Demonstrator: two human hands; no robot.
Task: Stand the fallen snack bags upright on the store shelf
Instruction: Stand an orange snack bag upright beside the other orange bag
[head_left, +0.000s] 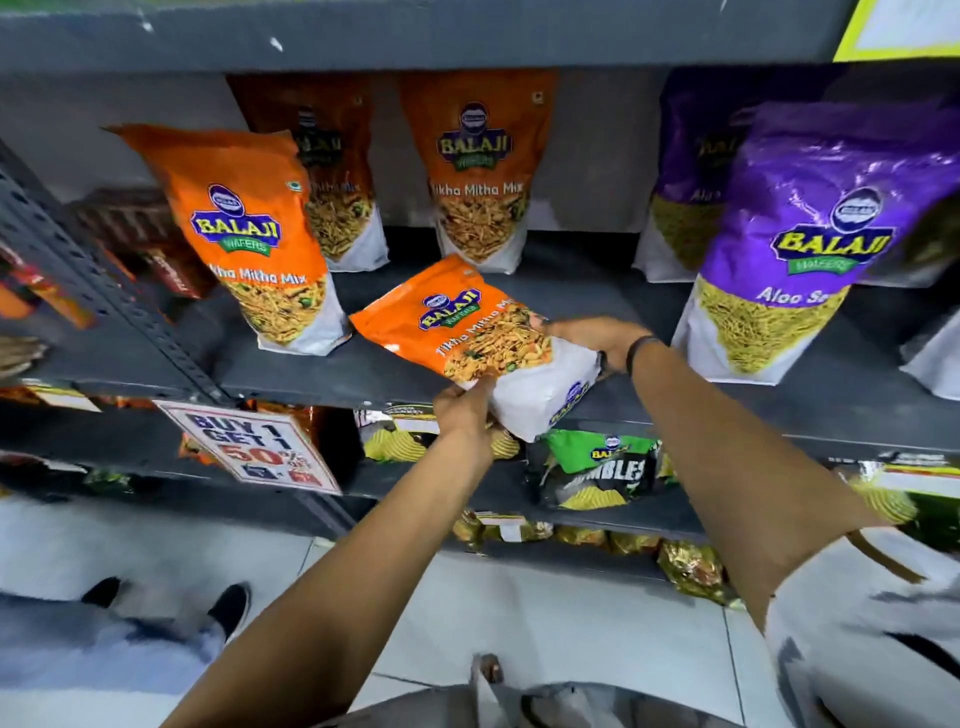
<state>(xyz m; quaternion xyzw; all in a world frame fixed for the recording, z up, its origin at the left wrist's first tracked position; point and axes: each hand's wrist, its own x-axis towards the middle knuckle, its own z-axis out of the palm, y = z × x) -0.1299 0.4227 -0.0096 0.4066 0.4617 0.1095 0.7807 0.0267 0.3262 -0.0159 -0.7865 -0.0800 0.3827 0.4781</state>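
Here the fallen bag (470, 338), orange and marked "Balaji Wafers Tikha Mitha Mix", lies tilted on the shelf (597, 296), its white base over the front edge. The left hand (462, 413) pinches the base's near corner; the right hand (597, 340) wraps its far side. Upright orange bags (249, 234) stand left and behind, a purple "Aloo" bag (795, 234) right, bare shelf between. A sign (249, 447) reads "Buy 1 Get 1 50%".

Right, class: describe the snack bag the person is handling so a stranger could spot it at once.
Find the grey shelf lined with orange and purple bags. At its front edge, between the two hands, lies the orange Tikha Mitha Mix bag, its white base overhanging the edge. It alone is tipped over; its neighbours all stand upright.
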